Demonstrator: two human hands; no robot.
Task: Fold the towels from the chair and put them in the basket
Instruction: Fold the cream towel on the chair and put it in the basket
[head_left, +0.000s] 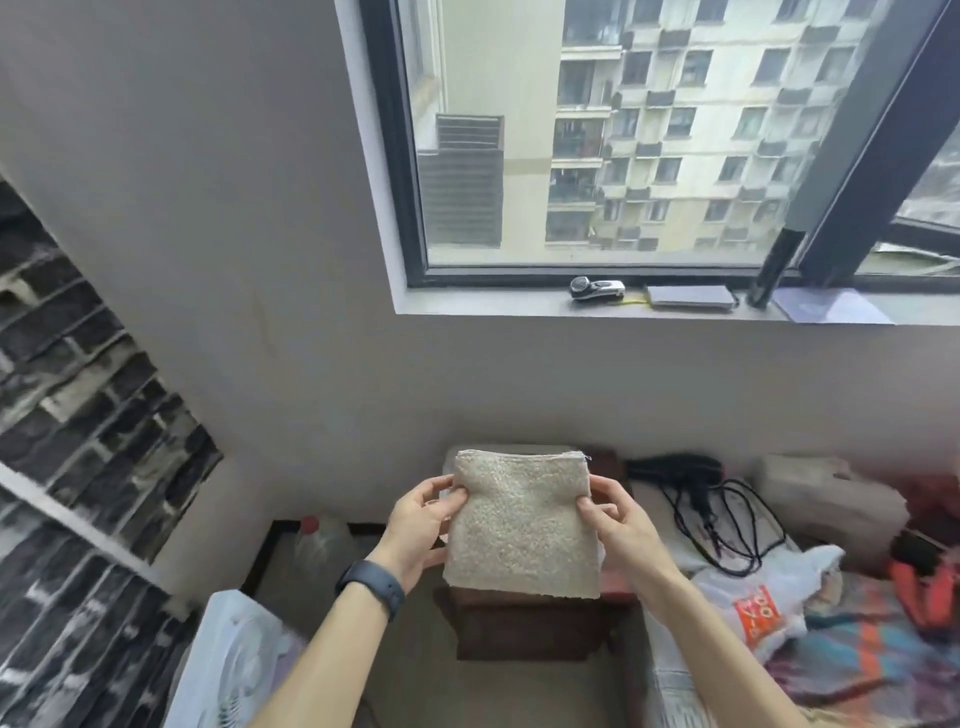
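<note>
A beige terry towel (522, 525) hangs flat in the air in front of me, roughly square. My left hand (421, 530) pinches its left edge, thumb on the front. My right hand (615, 525) pinches its right edge the same way. A dark watch band sits on my left wrist. Below the towel stands a dark brown wooden piece of furniture (535, 629), maybe the chair; its top is mostly hidden by the towel. No basket shows in this view.
A bed (857, 670) with a striped cover lies at the right, holding a white plastic bag (763, 592), a black hair dryer (680, 467) and its cable. A plastic bottle (319, 551) and a white fan (234, 665) stand at the left. The window sill (649, 312) carries small items.
</note>
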